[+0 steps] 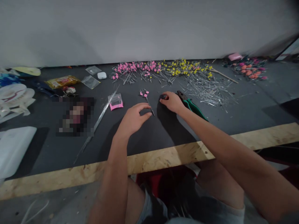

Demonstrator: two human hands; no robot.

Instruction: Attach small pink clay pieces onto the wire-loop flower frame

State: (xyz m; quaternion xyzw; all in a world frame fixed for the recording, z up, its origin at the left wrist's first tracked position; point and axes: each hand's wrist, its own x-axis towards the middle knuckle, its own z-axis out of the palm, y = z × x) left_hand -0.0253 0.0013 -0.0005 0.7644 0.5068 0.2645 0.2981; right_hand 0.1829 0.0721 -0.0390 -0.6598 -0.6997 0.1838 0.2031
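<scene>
My left hand (134, 118) rests on the dark table mat (163, 137), fingers curled around the lower end of a thin wire stem (149, 105) topped by a small cluster of pink beads (144, 92). My right hand (171, 101) lies just to the right, fingertips pressed on a small dark object on the mat. Green-handled pliers (192, 105) lie directly beside my right wrist.
Rows of pink (135, 68) and yellow (184, 67) bead flowers on wires line the back, with a heap of loose metal pins (205, 87). A pink bead packet (115, 102), long wires (100, 119), an earbud case (102, 75) and a wooden table edge (149, 160) are nearby.
</scene>
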